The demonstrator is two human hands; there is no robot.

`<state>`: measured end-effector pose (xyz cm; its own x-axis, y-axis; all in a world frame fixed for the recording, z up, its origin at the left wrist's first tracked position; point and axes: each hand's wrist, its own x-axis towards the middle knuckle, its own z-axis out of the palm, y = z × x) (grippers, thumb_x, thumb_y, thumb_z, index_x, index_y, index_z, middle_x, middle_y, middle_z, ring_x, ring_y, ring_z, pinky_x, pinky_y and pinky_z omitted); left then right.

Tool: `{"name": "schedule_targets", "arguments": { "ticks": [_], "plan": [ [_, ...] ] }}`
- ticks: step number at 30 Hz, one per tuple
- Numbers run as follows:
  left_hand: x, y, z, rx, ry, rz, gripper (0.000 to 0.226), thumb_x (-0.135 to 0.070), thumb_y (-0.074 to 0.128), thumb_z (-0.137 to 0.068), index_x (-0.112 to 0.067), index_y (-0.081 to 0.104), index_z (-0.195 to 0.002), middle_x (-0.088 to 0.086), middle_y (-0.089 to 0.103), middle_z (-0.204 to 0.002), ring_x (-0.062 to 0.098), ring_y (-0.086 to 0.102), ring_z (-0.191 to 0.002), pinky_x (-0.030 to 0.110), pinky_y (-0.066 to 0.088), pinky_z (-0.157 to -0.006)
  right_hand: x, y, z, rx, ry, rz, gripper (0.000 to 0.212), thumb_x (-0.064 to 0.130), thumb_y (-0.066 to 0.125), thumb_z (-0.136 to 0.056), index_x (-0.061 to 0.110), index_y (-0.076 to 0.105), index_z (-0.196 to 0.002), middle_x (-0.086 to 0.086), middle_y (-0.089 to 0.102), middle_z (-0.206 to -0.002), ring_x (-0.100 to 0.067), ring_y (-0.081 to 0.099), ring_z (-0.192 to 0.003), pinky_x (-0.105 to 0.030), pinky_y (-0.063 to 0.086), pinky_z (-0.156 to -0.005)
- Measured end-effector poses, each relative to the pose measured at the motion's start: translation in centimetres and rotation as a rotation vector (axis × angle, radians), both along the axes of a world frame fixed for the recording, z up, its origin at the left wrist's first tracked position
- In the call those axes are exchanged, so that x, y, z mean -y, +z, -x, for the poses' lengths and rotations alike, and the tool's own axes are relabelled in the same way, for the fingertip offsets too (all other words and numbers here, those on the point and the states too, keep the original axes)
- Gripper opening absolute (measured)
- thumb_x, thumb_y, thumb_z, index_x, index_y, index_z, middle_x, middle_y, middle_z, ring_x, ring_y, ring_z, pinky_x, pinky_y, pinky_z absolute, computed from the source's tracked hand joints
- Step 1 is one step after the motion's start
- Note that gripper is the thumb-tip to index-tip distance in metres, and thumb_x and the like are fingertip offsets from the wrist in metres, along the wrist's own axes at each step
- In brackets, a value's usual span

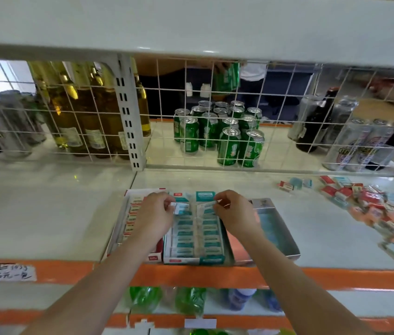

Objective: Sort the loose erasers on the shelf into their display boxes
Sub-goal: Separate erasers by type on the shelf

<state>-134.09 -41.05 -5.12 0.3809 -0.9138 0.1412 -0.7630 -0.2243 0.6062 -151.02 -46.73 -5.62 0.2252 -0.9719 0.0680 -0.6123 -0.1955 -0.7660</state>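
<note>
Three display boxes stand side by side at the shelf's front edge. The teal display box (pixel 194 258) in the middle is filled with two rows of teal erasers. My left hand (pixel 153 218) pinches a teal eraser (pixel 181 209) over the far end of its left row. Over the far end of the right row, my right hand (pixel 235 215) pinches another teal eraser (pixel 206 206). A red display box (pixel 155 257) on the left holds a row of red erasers. On the right sits a silver box (pixel 285 238) with an orange and blue inside. A pile of loose erasers (pixel 381 209) lies on the shelf at right.
A wire grid (pixel 191 112) backs the shelf; behind it stand bottles (pixel 87 110), green cans (pixel 227 134) and silver cans (pixel 357 146). Another shelf board (pixel 191 27) hangs overhead. The orange front rail (pixel 191 274) carries a handwritten label (pixel 7 272). Green bottles (pixel 167 301) stand on the shelf below.
</note>
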Motion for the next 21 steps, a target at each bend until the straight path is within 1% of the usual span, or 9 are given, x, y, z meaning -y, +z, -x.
{"name": "schedule_targets", "arguments": {
  "ticks": [3,6,9,12,14,16,18,19,21],
  "plan": [
    [0.5,-0.1,-0.1,0.008,-0.023,0.013,0.022,-0.014,0.054,-0.092,-0.014,0.063,-0.112,0.002,0.06,-0.117,0.015,0.057,-0.104,0.023,0.043,-0.086,0.3,-0.1,-0.7,-0.026,-0.009,0.003,0.02,0.015,0.054,-0.091,0.013,0.057,-0.111,0.0,0.059,-0.094,-0.01,0.053,-0.078,-0.009,0.036,-0.051],
    [0.9,-0.3,-0.2,0.039,-0.048,0.011,0.02,-0.016,0.054,-0.092,-0.016,0.063,-0.109,0.001,0.061,-0.113,0.013,0.058,-0.099,0.026,0.048,-0.085,0.5,-0.2,-1.1,-0.085,-0.001,0.03,0.02,0.016,0.054,-0.091,0.013,0.057,-0.111,-0.004,0.06,-0.105,-0.011,0.053,-0.084,-0.014,0.041,-0.059],
    [1.3,-0.4,-0.3,0.112,-0.073,0.007,0.016,-0.016,0.053,-0.091,-0.016,0.065,-0.102,0.001,0.062,-0.107,0.013,0.058,-0.091,0.027,0.049,-0.079,0.6,0.1,-1.0,-0.173,0.026,0.067,0.024,0.015,0.052,-0.092,0.012,0.058,-0.115,-0.004,0.055,-0.112,-0.011,0.05,-0.088,-0.018,0.041,-0.07],
    [1.8,-0.5,-0.4,0.246,-0.122,-0.03,0.016,-0.018,0.052,-0.091,-0.016,0.066,-0.099,0.002,0.058,-0.106,0.015,0.054,-0.093,0.026,0.046,-0.078,0.8,0.5,-0.7,-0.266,0.076,0.091,0.025,0.016,0.052,-0.093,0.011,0.06,-0.116,-0.004,0.053,-0.114,-0.013,0.051,-0.089,-0.018,0.04,-0.072],
    [2.1,-0.5,-0.5,0.285,-0.151,-0.042,0.019,-0.021,0.052,-0.092,-0.017,0.065,-0.104,0.002,0.055,-0.109,0.016,0.052,-0.098,0.027,0.045,-0.08,0.9,0.7,-0.6,-0.327,0.126,0.089,0.022,0.017,0.054,-0.091,0.011,0.062,-0.111,-0.005,0.054,-0.114,-0.018,0.055,-0.094,-0.018,0.041,-0.074],
    [2.2,-0.4,-0.6,0.287,-0.201,-0.057,0.021,-0.024,0.053,-0.092,-0.018,0.063,-0.109,0.002,0.052,-0.113,0.016,0.049,-0.105,0.027,0.043,-0.084,0.9,0.9,-0.4,-0.412,0.194,0.098,0.021,0.018,0.055,-0.091,0.011,0.064,-0.108,-0.004,0.052,-0.115,-0.019,0.053,-0.103,-0.019,0.04,-0.081],
    [2.3,-0.4,-0.8,0.311,-0.265,-0.075,0.023,-0.026,0.053,-0.091,-0.019,0.062,-0.112,0.001,0.051,-0.115,0.016,0.047,-0.107,0.026,0.041,-0.086,1.0,0.9,-0.3,-0.502,0.266,0.132,0.023,0.02,0.053,-0.091,0.012,0.065,-0.108,-0.004,0.051,-0.115,-0.019,0.05,-0.107,-0.023,0.04,-0.089],
    [2.3,-0.4,-1.0,0.323,-0.292,-0.079,0.026,-0.028,0.053,-0.091,-0.019,0.06,-0.114,0.0,0.05,-0.117,0.015,0.047,-0.108,0.026,0.04,-0.088,1.0,0.9,-0.4,-0.521,0.285,0.144,0.023,0.021,0.052,-0.091,0.012,0.064,-0.109,-0.004,0.051,-0.115,-0.019,0.049,-0.108,-0.025,0.041,-0.091],
    [2.5,-0.5,-1.4,0.329,-0.342,-0.098,0.037,-0.029,0.054,-0.091,-0.019,0.053,-0.127,-0.001,0.048,-0.125,0.015,0.045,-0.114,0.027,0.039,-0.094,1.1,0.9,-0.5,-0.508,0.289,0.16,0.026,0.022,0.054,-0.09,0.012,0.061,-0.113,-0.004,0.051,-0.116,-0.02,0.048,-0.109,-0.027,0.041,-0.093]
  ]
}}
